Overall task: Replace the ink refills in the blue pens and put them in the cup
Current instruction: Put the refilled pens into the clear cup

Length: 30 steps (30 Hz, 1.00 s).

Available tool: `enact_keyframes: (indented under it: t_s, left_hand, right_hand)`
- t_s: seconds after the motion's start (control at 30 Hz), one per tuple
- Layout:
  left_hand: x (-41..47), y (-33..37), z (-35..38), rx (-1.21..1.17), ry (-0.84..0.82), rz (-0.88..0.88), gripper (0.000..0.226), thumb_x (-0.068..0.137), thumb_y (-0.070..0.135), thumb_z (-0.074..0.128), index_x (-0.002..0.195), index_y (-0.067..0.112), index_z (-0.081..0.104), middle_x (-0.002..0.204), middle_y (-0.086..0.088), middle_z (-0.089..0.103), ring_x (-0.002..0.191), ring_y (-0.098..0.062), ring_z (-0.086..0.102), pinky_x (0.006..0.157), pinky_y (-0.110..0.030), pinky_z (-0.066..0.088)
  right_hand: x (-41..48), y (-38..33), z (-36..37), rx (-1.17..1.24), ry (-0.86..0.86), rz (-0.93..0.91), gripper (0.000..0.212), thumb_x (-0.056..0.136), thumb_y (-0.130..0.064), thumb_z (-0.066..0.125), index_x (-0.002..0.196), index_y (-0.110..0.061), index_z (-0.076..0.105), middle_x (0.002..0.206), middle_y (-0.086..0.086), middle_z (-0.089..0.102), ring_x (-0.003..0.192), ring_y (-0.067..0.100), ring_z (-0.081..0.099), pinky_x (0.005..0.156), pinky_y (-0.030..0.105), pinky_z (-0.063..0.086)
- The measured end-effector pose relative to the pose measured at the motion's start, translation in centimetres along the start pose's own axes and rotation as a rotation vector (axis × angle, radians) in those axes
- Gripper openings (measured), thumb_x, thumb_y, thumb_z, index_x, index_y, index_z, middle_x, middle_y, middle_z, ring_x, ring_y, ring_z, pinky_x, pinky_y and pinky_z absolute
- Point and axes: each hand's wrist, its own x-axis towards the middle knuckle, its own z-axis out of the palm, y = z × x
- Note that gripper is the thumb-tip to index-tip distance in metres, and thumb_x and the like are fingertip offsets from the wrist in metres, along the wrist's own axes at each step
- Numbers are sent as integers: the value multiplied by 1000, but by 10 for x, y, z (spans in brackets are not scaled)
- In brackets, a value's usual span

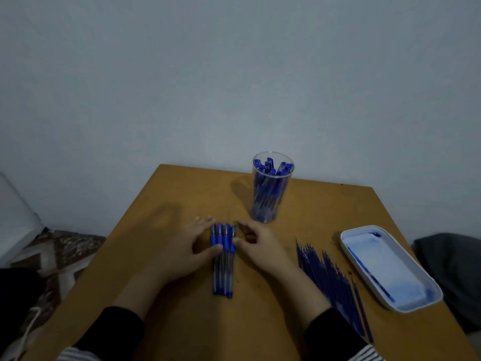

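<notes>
Blue plastic pens [222,259] lie mid-table, held in a tidy row between the flat left hand [187,252] and the loosely curled, empty right hand [260,246], probably for easy picking. The clear cylindrical cup [270,194] stands on their far side.

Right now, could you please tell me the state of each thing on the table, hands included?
cup: upright, open-topped, packed with blue pens.
pens: lying flat, side by side in a row between the hands.
refills: loose, lying fanned out.
tray: open, stained blue inside.
left hand: fingers straight, thumb touching the row.
right hand: fingers loosely curled, thumb against the row.
</notes>
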Motion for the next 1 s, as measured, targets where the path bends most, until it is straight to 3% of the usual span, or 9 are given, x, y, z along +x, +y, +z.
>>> enact_keyframes:
  t_s: [0.13, 0.3, 0.47, 0.63, 0.73, 0.8, 0.87, 0.93, 1.0]
  left_hand:
    - [-1, 7, -9, -12, -124, -39, 96, 77, 59, 73, 156, 38, 23, 145, 32, 10, 141, 8, 1, 124, -32, 13]
    - [-2, 8, -13, 14, -180, -52, 104, 77, 52, 81, 158, 38, 16, 146, 28, 11, 137, 8, 1, 122, -31, 12]
    - [0, 5, -13, -22, -150, -46, 104, 75, 45, 85, 158, 33, 23, 165, 12, 17, 143, 5, 7, 116, -23, 14]
    - [-3, 4, -14, -56, -72, -31, 103, 69, 43, 90, 154, 31, 32, 152, 23, 23, 136, 4, 23, 114, -25, 27]
    - [-6, 7, -16, -79, -13, 13, 103, 68, 38, 91, 152, 35, 32, 145, 29, 21, 135, 7, 23, 108, -19, 27]
    - [-6, 7, -16, -175, 35, 56, 100, 69, 28, 92, 150, 35, 33, 147, 28, 25, 138, 4, 28, 110, -20, 36]
    - [-6, 11, -16, -345, 110, 65, 89, 74, 12, 88, 143, 37, 38, 146, 27, 30, 136, -5, 39, 98, -18, 51]
    - [-8, 20, -20, -429, 190, 57, 76, 78, 4, 83, 134, 41, 46, 144, 25, 34, 127, -11, 51, 82, -14, 55]
    - [-8, 27, -24, -452, 259, 101, 67, 80, 6, 82, 128, 42, 51, 144, 19, 39, 121, -15, 59, 80, -15, 56]
  right_hand:
    - [8, 4, -4, -22, -118, -27, 68, 89, -35, 72, 149, -23, 42, 148, -5, 46, 133, 11, 45, 106, 24, 40]
    - [12, 10, -4, -145, -165, -82, 83, 79, -43, 79, 150, -24, 41, 150, -5, 43, 137, 12, 39, 114, 37, 37]
    - [13, 9, -5, -160, -157, -97, 79, 77, -41, 81, 146, -24, 45, 142, -7, 46, 130, 11, 41, 111, 34, 39]
    - [7, 10, -4, -29, -75, -148, 69, 75, -30, 85, 135, -20, 53, 127, -8, 48, 117, 8, 49, 102, 22, 43]
    - [1, 12, -4, 125, -7, -174, 66, 74, -20, 86, 132, -17, 54, 129, -6, 45, 110, 3, 55, 94, 19, 50]
    - [-5, 9, -6, 267, 21, -185, 65, 74, -7, 85, 130, -15, 54, 131, -5, 42, 105, 6, 60, 83, 19, 55]
    - [-11, 5, -9, 332, 41, -204, 66, 72, -1, 84, 129, -18, 55, 132, -5, 42, 106, 11, 62, 80, 22, 57]
    - [-16, -1, -13, 343, 61, -228, 67, 71, -2, 85, 127, -25, 56, 132, -7, 43, 110, 14, 60, 82, 26, 59]
    - [-20, -9, -21, 392, 75, -234, 67, 71, -2, 84, 125, -32, 57, 130, -2, 47, 112, 17, 61, 83, 27, 59]
